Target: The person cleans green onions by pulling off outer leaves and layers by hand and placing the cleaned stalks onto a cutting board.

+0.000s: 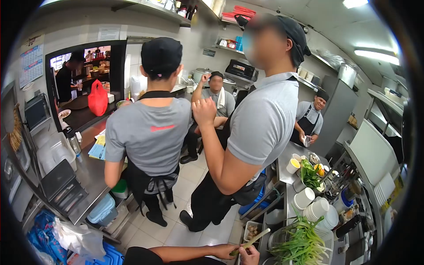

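At the bottom centre, my left hand (226,251) reaches in from the left, its fingers closed around the lower end of a pale green stalk (254,239). My right hand (250,255) grips the same stalk just beside it. The stalk's whitish end points up and to the right. Close by on the right, long green leafy stalks (304,243) lie in a white plastic basket (327,237). A small container (252,230) of brownish pieces is just beyond my hands.
A tall person (265,119) and another person (152,119) stand ahead. Another person (213,97) sits behind them; one (309,117) is at the right counter (287,170). Stacked white cups (316,210) stand right. A steel counter (90,181) and plastic bags (73,240) are left.
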A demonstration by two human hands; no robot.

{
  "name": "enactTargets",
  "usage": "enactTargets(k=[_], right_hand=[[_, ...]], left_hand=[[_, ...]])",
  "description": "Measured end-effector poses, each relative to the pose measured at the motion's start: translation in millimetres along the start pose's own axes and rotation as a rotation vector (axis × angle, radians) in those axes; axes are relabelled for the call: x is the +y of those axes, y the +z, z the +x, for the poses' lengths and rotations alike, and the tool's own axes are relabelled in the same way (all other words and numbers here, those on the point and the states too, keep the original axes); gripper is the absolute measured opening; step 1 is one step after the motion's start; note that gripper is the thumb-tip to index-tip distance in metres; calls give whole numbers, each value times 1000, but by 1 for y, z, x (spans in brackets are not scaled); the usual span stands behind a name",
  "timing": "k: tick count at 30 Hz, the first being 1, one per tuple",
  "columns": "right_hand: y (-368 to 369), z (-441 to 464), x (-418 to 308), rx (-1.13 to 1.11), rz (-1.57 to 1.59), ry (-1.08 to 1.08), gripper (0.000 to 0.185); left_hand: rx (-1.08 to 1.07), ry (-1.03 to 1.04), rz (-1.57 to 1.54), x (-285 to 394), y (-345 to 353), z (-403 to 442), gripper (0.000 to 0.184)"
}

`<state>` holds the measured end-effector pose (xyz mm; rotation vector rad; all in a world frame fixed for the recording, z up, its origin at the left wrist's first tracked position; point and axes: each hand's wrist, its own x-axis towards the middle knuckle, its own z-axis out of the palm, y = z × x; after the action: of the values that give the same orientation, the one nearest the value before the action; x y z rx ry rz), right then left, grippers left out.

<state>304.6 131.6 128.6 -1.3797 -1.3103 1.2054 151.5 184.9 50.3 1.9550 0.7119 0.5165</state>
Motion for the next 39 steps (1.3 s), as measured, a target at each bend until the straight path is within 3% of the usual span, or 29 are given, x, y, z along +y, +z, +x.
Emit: enactTargets(k=[2, 4, 6, 7, 10, 12, 26, 30, 32, 39], right_hand=[[-3, 4, 12, 129, -174, -187, 18], [-5, 6, 18, 183, -169, -203, 19], [-7, 12, 28, 310, 35, -103, 20], [-8, 13, 33, 365, 51, -164, 22], [-12, 7, 14, 337, 142, -55, 22], [-15, 8, 22, 349, 111, -130, 22], [-18, 13, 36, 301, 128, -73, 21], [-16, 16, 32, 320, 105, -63, 21], [-15, 16, 30, 325, 104, -95, 21], [-12, 6, 26, 313, 135, 21, 24]], left_hand=[[-15, 42, 1, -18, 7, 5, 43], [-42, 30, -3, -36, 14, 10, 40], [-68, 19, -5, -33, 10, 11, 37], [-50, 60, 8, -32, 9, 10, 33], [-78, 93, 33, -17, 0, 10, 29], [-124, 86, 44, -16, 2, 11, 29], [-214, -28, 130, -24, 6, 3, 37], [34, 163, 110, -36, 11, 1, 29], [-198, -24, 164, -24, -1, 2, 46], [-188, 18, 153, -36, 11, -2, 47]])
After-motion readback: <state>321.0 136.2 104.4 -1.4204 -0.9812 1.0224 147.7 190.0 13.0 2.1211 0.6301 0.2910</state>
